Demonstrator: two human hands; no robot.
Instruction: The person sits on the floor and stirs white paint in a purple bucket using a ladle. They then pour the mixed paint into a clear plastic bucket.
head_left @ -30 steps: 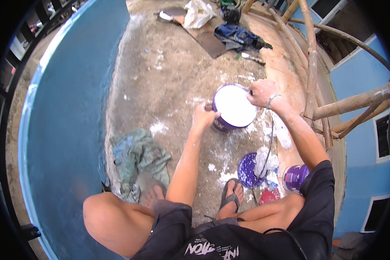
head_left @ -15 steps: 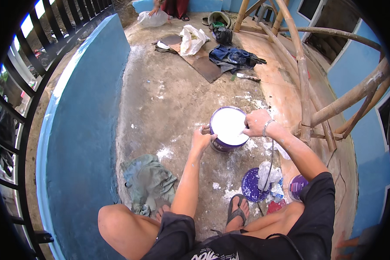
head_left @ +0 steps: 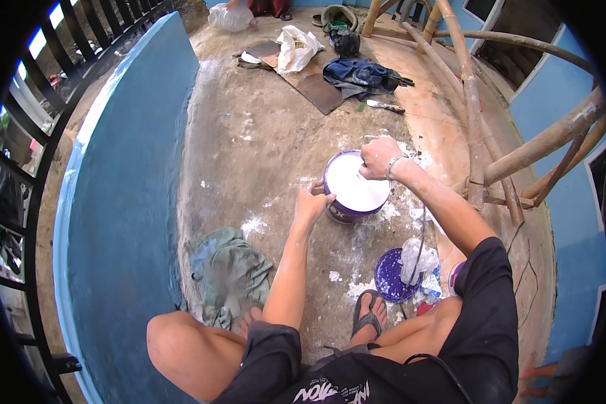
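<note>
A purple bucket [head_left: 340, 212] full of white paint stands on the concrete floor in front of me. My left hand [head_left: 312, 203] grips its near left rim. My right hand [head_left: 378, 157] is closed over the far right rim, fingers curled; what it grasps is hidden. I squat with both knees in view at the bottom, sandals on my feet.
A blue lid [head_left: 390, 276] with a white rag on it lies by my right foot. A green cloth [head_left: 227, 276] lies to the left. A low blue wall [head_left: 124, 202] runs along the left. Bamboo poles [head_left: 475, 114] stand right. Clothes, bags and a board [head_left: 316, 84] lie farther back.
The view has tilted up and shows more of the far floor. Both hands have stayed on the bucket's rim, the right one shifting slightly along the far edge.
</note>
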